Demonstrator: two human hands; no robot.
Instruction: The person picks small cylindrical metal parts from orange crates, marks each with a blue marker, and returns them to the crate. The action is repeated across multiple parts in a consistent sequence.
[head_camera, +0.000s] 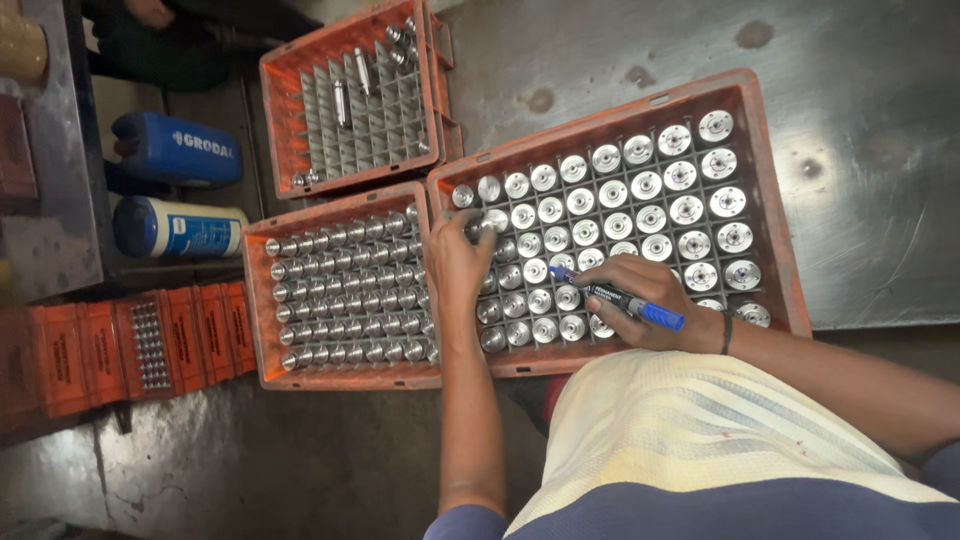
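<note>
My left hand (455, 268) rests on the left end of a large orange crate (775, 215) and its fingertips pinch one shiny round metal part (483, 226) in the grid. My right hand (650, 300) holds a blue marker pen (620, 298), with the tip pointing at the metal parts (640, 185) near the crate's front row. Several of these silver cylinders stand upright in the crate's divider cells. A dark band circles my right wrist.
A second orange crate (256, 320), full of similar metal parts, touches the first on its left. Behind it, a third orange crate (272, 120) holds few parts. Two blue canisters (175, 190) and stacked orange crates (190, 340) lie at the left. A steel tabletop (860, 90) carries the big crate.
</note>
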